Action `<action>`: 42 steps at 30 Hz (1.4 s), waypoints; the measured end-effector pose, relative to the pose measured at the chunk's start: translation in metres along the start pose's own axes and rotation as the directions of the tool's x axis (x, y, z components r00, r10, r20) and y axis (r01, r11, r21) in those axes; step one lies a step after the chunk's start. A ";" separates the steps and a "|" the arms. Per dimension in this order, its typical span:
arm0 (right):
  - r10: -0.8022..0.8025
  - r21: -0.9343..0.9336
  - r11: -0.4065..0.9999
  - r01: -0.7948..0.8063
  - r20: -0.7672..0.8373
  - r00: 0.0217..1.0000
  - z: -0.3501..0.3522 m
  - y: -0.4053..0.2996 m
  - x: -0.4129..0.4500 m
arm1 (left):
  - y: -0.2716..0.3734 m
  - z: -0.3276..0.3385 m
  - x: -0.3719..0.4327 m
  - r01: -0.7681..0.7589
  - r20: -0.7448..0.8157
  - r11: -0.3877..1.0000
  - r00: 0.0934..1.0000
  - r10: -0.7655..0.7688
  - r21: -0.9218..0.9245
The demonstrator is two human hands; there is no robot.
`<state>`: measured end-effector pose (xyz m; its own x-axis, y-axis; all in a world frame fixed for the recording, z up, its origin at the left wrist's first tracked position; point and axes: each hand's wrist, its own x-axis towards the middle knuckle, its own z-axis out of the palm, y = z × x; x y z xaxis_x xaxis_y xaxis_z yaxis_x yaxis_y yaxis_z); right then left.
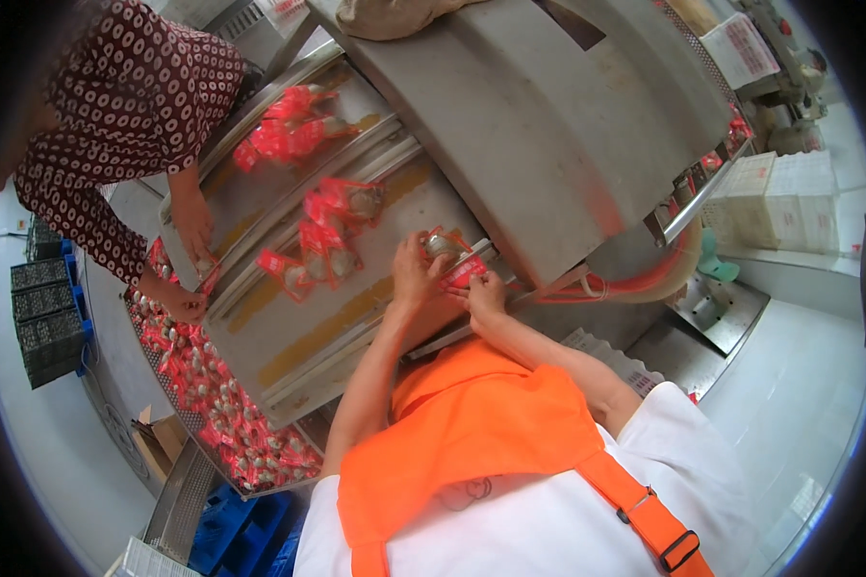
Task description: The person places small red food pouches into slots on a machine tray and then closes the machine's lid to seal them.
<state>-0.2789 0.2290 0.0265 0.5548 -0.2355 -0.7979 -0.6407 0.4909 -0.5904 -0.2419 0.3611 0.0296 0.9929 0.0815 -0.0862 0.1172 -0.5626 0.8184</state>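
Between my two hands is a red-and-clear plastic packet (466, 271) with a greyish, rounded item inside, near the right end of a metal work surface (411, 209). My left hand (417, 274) grips its left side. The fingers of my right hand (485, 294) pinch its lower right edge. Left of my hands, several similar packets (328, 252) lie in a loose group on the same surface. Beyond a raised metal rail (317, 184), more red packets (289, 133) lie on a second lane.
A co-worker in a patterned top (137, 94) handles a packet at the far left. A perforated metal bin (187, 425) full of red packets stands below the left end. A large metal cover (541, 122) rises beyond my hands. White foam boxes (786, 205) are stacked at right.
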 end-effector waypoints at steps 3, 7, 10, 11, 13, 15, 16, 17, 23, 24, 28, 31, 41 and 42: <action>-0.043 -0.083 0.996 0.040 -0.032 0.999 -0.006 0.005 0.006 | 0.000 0.005 0.002 -0.079 -0.051 0.996 0.995 0.081 0.030; -0.122 -0.223 0.969 0.110 -0.040 0.992 -0.009 0.017 0.018 | -0.005 0.002 0.002 -0.035 -0.021 0.991 0.999 0.033 -0.129; 0.030 0.048 0.998 -0.028 -0.037 0.999 -0.010 0.001 -0.002 | -0.003 -0.012 -0.010 0.037 0.009 0.996 0.999 -0.037 -0.087; 0.026 0.045 0.999 -0.024 -0.045 0.999 -0.013 0.001 -0.004 | -0.007 -0.026 -0.015 0.040 -0.005 0.996 0.999 -0.040 -0.082; -0.131 -0.224 0.968 0.113 -0.069 0.989 -0.013 -0.006 -0.036 | -0.020 -0.049 -0.027 -0.119 -0.092 0.993 0.989 0.116 -0.026; -0.296 -0.472 0.849 0.236 -0.055 0.954 0.000 -0.001 -0.047 | -0.042 -0.080 -0.043 -0.151 -0.158 0.988 0.976 0.151 0.008; -0.474 -0.588 0.665 0.461 0.145 0.868 0.011 0.007 -0.045 | -0.053 -0.096 -0.052 -0.023 -0.146 0.999 0.989 0.026 0.023; -0.584 -0.631 0.421 0.652 0.361 0.727 0.023 0.013 -0.041 | -0.062 -0.107 -0.057 0.106 -0.135 0.994 0.986 -0.100 0.040; -0.639 -0.398 0.254 0.882 0.615 0.462 0.167 0.021 -0.029 | -0.086 -0.140 -0.060 0.077 -0.333 0.997 0.940 -0.074 -0.007; -0.617 -0.394 0.221 0.892 0.652 0.441 0.173 0.023 -0.025 | -0.089 -0.141 -0.063 0.081 -0.332 0.997 0.940 -0.079 -0.008; -0.618 -0.378 0.235 0.895 0.653 0.438 0.152 0.040 -0.036 | -0.093 -0.145 -0.073 0.381 0.029 0.775 0.905 -0.425 -0.505; -0.577 -0.411 0.136 0.901 0.707 0.409 0.110 0.058 -0.059 | -0.078 -0.158 -0.079 0.629 0.454 0.205 0.715 -0.532 -0.750; -0.233 -0.395 0.715 0.576 0.642 0.730 0.075 0.065 -0.057 | -0.082 -0.145 -0.074 0.746 0.584 0.192 0.631 -0.511 -0.638; -0.052 -0.500 0.776 0.385 0.557 0.829 0.085 0.048 -0.064 | -0.083 -0.145 -0.074 0.751 0.589 0.197 0.628 -0.508 -0.631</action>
<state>-0.3003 0.3386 0.0597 0.7890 0.2462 -0.5629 -0.5491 -0.1284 -0.8258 -0.3276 0.5205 0.0505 0.5750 -0.1476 -0.8048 0.7570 0.4692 0.4548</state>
